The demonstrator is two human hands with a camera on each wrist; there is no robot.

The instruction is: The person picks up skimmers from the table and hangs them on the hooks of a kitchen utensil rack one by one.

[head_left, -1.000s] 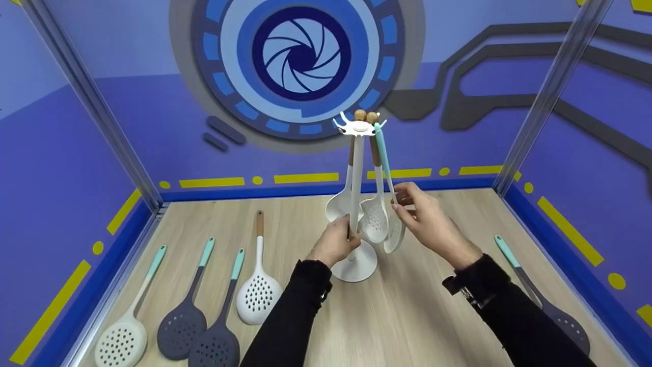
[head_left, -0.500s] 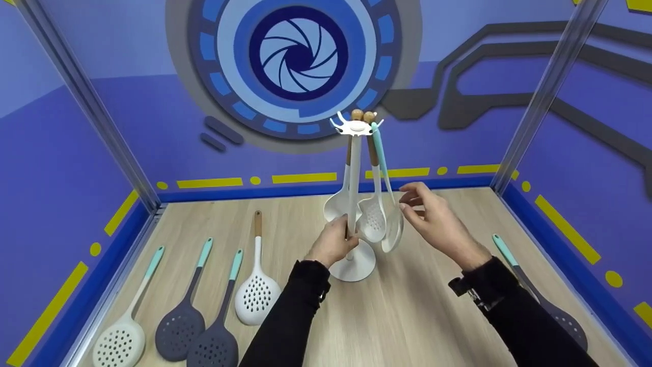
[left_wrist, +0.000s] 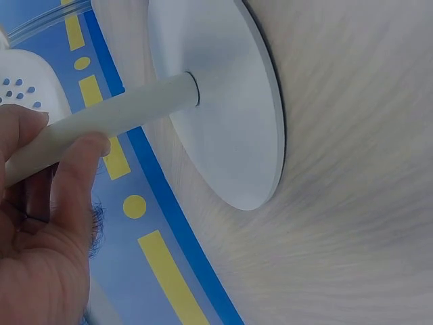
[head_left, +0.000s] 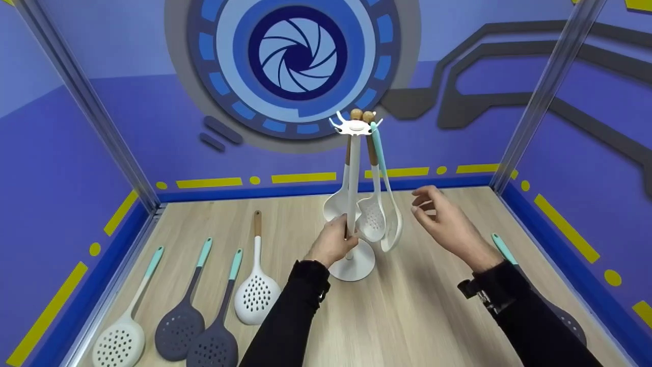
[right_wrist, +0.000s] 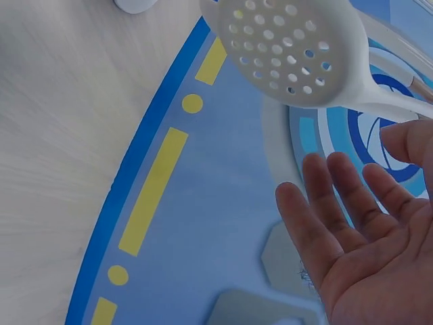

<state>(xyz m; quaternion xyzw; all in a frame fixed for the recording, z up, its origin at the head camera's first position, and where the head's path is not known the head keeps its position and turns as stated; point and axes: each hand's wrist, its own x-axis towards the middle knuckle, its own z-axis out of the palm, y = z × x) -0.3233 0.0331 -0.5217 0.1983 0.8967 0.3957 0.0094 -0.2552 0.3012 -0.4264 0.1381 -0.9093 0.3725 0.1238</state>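
Observation:
My left hand (head_left: 332, 242) grips the pole of a white utensil stand (head_left: 355, 183) just above its round base (left_wrist: 230, 128). From the stand's hooked top hang a white ladle (head_left: 336, 204) with a wooden handle, a white perforated spoon (head_left: 373, 219) with a wooden handle, and a white skimmer (head_left: 393, 229) with a mint handle, on the right side. My right hand (head_left: 448, 221) is in the air right of the skimmer, apart from it and holding nothing. In the right wrist view its fingers (right_wrist: 325, 230) are extended, below the skimmer's perforated head (right_wrist: 284, 47).
On the wooden table's left lie a cream skimmer (head_left: 119, 341) and two dark grey skimmers (head_left: 179, 329), all with mint handles, and a white skimmer (head_left: 257, 298) with a wooden handle. Another dark skimmer (head_left: 504, 248) lies far right, partly behind my sleeve. Blue panels (head_left: 285, 153) enclose the table.
My right hand has let go of the mint-handled skimmer and moved right, away from it. The skimmer hangs from the stand. My left hand still grips the pole.

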